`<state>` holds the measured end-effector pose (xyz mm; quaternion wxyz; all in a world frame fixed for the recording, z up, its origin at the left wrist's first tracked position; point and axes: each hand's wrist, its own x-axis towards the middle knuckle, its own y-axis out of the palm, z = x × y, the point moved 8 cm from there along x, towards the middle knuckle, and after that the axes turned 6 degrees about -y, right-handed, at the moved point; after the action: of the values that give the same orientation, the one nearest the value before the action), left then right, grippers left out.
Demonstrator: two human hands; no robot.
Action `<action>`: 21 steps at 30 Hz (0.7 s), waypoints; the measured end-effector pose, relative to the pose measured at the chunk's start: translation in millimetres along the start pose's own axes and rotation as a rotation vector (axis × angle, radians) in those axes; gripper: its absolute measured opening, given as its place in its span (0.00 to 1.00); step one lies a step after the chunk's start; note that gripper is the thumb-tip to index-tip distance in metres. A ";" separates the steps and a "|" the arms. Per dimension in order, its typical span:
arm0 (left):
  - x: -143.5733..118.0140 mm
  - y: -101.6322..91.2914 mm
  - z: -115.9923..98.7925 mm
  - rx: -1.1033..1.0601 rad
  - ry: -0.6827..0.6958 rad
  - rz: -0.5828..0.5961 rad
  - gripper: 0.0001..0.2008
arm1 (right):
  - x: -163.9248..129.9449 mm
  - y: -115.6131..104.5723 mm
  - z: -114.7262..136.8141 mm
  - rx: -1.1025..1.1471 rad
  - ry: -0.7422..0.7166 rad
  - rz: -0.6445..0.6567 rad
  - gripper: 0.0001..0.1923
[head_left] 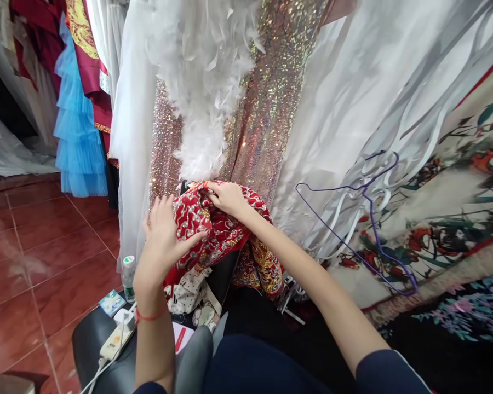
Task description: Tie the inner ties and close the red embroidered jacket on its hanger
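Observation:
A red garment (197,210) with silver and gold embroidery lies bunched over a dark seat in front of me. My right hand (228,198) grips its upper part, thumb and fingers closed on the cloth. On the garment's left side my left hand (164,238) is spread, thumb stretched across the fabric and fingers apart. A gold-patterned red part (263,268) hangs below my right forearm. Under the garment sits a white dotted cloth bag (189,290), partly hidden.
Behind hang a white feather piece (205,82) and a sequined dress (267,109). Purple hangers (373,213) and a floral garment (427,235) are at right. At lower left are a plastic bottle (129,276), a power strip (115,340) with cables and a black stool (88,334).

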<state>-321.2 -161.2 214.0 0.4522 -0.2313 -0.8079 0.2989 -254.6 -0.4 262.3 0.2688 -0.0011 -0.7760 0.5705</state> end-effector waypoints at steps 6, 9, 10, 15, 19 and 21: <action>-13.4 -24.3 22.2 0.072 -0.043 -0.097 0.70 | -10.0 -28.7 -37.6 0.086 0.244 -0.152 0.22; -13.4 -19.9 40.2 0.108 -0.038 -0.081 0.72 | -29.9 -46.3 -76.5 0.244 0.382 -0.323 0.22; -11.0 -16.7 46.2 0.116 -0.050 -0.069 0.72 | -38.6 -51.9 -90.7 0.295 0.412 -0.384 0.22; 14.7 3.6 48.2 0.095 -0.126 -0.043 0.56 | -97.2 -81.0 -150.9 0.417 0.478 -0.637 0.20; 31.3 15.2 -1.2 -0.108 -0.007 -0.117 0.21 | -156.1 -114.3 -175.9 0.349 0.524 -0.739 0.19; 34.1 17.5 -32.6 -0.216 0.045 -0.140 0.15 | -183.3 -134.8 -185.6 0.272 0.557 -0.725 0.17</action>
<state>-307.5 -117.8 235.5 0.4625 -0.2284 -0.8391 0.1725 21.0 60.3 343.4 0.6462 0.1522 -0.5431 0.5141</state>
